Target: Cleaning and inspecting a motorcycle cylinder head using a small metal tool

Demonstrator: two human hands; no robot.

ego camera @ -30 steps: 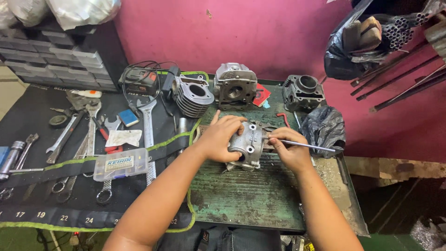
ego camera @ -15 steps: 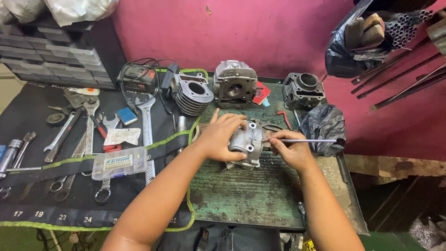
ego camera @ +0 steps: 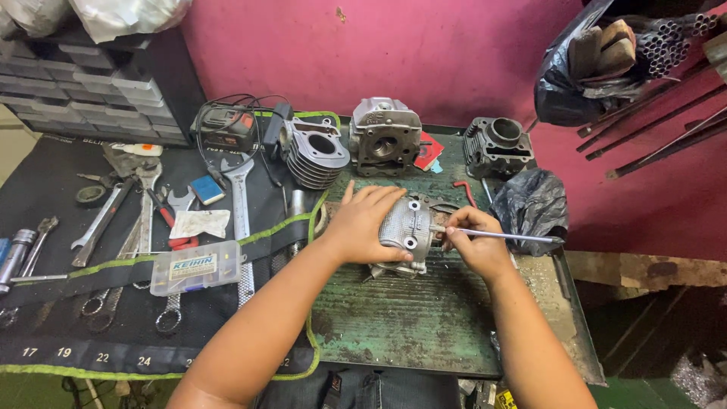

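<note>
Cylinder head (ego camera: pixel 405 231): grey cast engine part, centre of the frame, resting on the worn green counter (ego camera: pixel 409 326).
Left hand (ego camera: pixel 363 223): fingers spread over the part's left face, grip wrapped round it to steady it.
Right hand (ego camera: pixel 473 242): grip pinched closed on a thin metal rod tool (ego camera: pixel 500 235), whose tip meets the right side of the part; its handle end runs toward the right of the frame.
Progress: the part is off any engine and the tool is at one opening, so the work on it looks under way rather than finished; what is left cannot be read from this view.
Lower left: black tool roll (ego camera: pixel 113 333) with spanners (ego camera: pixel 240 197) and a small clear plastic box (ego camera: pixel 195 267).
Right of centre: crumpled black plastic bag (ego camera: pixel 530 204) beside the tool.
Upper centre: finned cylinder (ego camera: pixel 312 151), a second head casting (ego camera: pixel 385 136) and a dark cylinder block (ego camera: pixel 498 144) along the pink wall (ego camera: pixel 424 53).
Upper left: grey drawer cabinet (ego camera: pixel 68 106).
Hard to make out: the tool's tip is hidden by fingers, possibly inside a port; the part's underside is out of sight.
</note>
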